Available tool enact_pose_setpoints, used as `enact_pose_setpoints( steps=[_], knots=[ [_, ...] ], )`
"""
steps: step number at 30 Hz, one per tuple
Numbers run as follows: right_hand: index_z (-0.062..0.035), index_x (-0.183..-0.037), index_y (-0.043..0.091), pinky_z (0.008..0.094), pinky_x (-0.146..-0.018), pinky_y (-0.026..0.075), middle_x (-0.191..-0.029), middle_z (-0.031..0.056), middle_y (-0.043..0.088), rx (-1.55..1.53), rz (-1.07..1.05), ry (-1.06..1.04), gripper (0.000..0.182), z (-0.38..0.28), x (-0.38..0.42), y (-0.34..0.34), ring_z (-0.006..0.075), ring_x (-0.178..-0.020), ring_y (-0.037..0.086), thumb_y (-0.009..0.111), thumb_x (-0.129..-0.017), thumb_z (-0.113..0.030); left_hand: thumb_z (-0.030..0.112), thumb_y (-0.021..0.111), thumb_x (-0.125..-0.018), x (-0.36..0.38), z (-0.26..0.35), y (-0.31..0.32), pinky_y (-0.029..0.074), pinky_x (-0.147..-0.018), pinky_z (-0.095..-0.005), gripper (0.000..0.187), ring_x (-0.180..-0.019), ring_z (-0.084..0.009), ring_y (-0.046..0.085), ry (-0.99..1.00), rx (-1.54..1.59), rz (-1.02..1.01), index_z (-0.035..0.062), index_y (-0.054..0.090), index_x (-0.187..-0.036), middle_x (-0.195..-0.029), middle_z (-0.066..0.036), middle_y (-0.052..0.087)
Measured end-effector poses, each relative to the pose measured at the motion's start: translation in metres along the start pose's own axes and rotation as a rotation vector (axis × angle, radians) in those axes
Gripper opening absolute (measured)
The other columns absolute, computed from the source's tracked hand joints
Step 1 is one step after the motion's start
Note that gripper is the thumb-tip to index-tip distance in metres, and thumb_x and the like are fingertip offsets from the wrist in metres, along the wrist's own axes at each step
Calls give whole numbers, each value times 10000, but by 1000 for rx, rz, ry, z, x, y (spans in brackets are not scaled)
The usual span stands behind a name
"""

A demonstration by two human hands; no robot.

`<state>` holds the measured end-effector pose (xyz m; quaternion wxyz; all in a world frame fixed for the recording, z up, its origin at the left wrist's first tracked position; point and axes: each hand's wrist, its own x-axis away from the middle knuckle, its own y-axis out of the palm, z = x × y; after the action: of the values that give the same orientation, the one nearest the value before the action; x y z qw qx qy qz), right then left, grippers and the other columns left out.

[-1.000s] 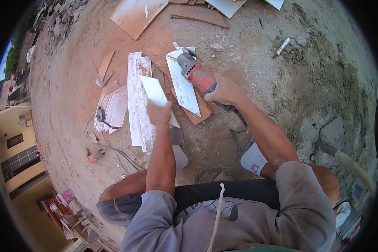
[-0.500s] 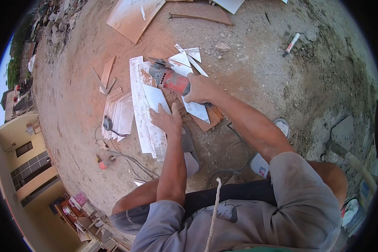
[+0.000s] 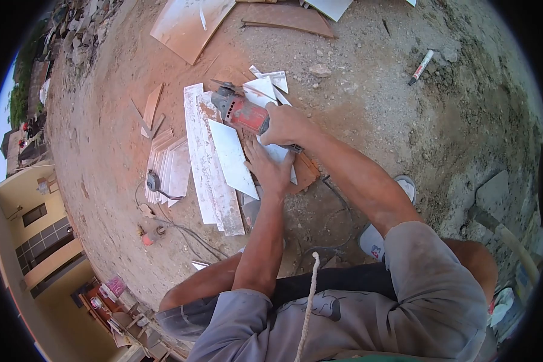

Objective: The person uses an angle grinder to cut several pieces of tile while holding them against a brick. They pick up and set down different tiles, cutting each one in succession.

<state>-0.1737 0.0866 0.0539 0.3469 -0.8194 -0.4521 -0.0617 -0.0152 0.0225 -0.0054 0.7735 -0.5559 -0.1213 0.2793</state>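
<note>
Two hands: both bare, close together over the cut tile pieces.
Right fingers [image 3: 273, 120]: closed around the rear of the red grinder [image 3: 245, 114]; the right hand [image 3: 291, 128] has it fully wrapped.
Left fingers [image 3: 254, 151]: loosely spread and fairly straight, gripping nothing; the left hand [image 3: 270, 169] lies palm down over the white piece [image 3: 277, 153], and exactly where each fingertip touches is unclear.
Grinder: held tilted, head toward the long strips, its body just above the upper end of the slanted tile [image 3: 233, 159].
Slanted tile: white face up, resting partly over the long strips [image 3: 206, 163], beside the left fingers.
Brown piece [image 3: 308, 173]: partly under the white piece, past the left hand.
Strip stack [image 3: 170, 166]: fanned on the dirt, with a small dark device [image 3: 153, 181] on it.
Red tool [image 3: 152, 236]: on the ground near a cord [image 3: 194, 231].
Marker [image 3: 421, 67]: on the dirt, well apart from the tiles.
Large tile [image 3: 193, 29]: flat on the ground at the far side.
</note>
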Motion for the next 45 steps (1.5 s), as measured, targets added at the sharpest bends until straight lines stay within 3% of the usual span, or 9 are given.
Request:
enact_pose_setpoints(
  steps=[2, 5, 9, 11, 18, 26, 33, 45],
  knots=[
    [79, -1143, 563, 445, -889, 551, -1059, 290, 684, 1, 6, 16, 670, 1, 2, -3, 405, -1014, 683, 728, -627, -315, 348, 768, -775, -9, 1, -7, 206, -1165, -591, 921, -1445, -474, 250, 38, 123, -138, -37, 315, -1478, -1529, -324, 302],
    [72, -1152, 559, 446, -898, 549, -1074, 290, 679, -37, 15, 38, 676, 0, 4, -4, 412, -1029, 677, 728, -626, -318, 294, 717, -819, -32, -18, 3, 208, -1171, -581, 822, -1445, -484, 242, 122, 228, -322, -32, 336, -1470, -1542, -320, 287],
    [66, -1166, 553, 447, -909, 546, -1075, 297, 675, -70, 40, 97, 689, 3, 10, -9, 422, -1040, 671, 725, -629, -331, 284, 676, -863, -32, -29, 20, 193, -1176, -580, 765, -1434, -492, 255, 171, 200, -296, -26, 339, -1474, -1535, -315, 301],
    [66, -1171, 550, 448, -911, 545, -1073, 301, 674, -94, 67, 114, 697, 5, 14, -10, 423, -1043, 670, 725, -629, -336, 329, 670, -882, -23, -29, 23, 160, -1188, -578, 803, -1457, -479, 220, 261, 176, -155, -31, 299, -1496, -1554, -307, 268],
    [93, -1175, 539, 467, -884, 536, -1040, 329, 666, -139, 185, 161, 733, 10, 19, -12, 448, -1001, 670, 709, -625, -360, 411, 636, -909, -6, -5, 15, 78, -1190, -607, 904, -1508, -448, 98, 152, 108, -198, -64, 180, -1529, -1597, -302, 163],
    [86, -1149, 542, 446, -916, 538, -1045, 309, 677, -148, 194, 220, 694, 8, 16, -6, 433, -1026, 673, 737, -624, -323, 370, 611, -874, -1, 12, 14, 35, -1180, -639, 912, -1517, -441, 39, -15, 19, -215, -63, 158, -1536, -1613, -285, 123],
    [98, -1150, 544, 443, -907, 542, -1048, 308, 679, -148, 221, 229, 677, 7, 11, -11, 427, -1018, 676, 733, -639, -304, 363, 622, -872, 0, 10, 19, 34, -1180, -641, 909, -1522, -423, 44, -14, 54, -183, -52, 163, -1538, -1617, -264, 137],
    [84, -1157, 539, 452, -895, 546, -1047, 298, 680, -121, 183, 189, 676, -6, 16, -9, 431, -1003, 680, 729, -641, -309, 353, 732, -791, 1, 14, 20, 39, -1173, -665, 945, -1527, -406, 56, -125, 134, -160, 23, 230, -1521, -1615, -246, 165]
  ],
)
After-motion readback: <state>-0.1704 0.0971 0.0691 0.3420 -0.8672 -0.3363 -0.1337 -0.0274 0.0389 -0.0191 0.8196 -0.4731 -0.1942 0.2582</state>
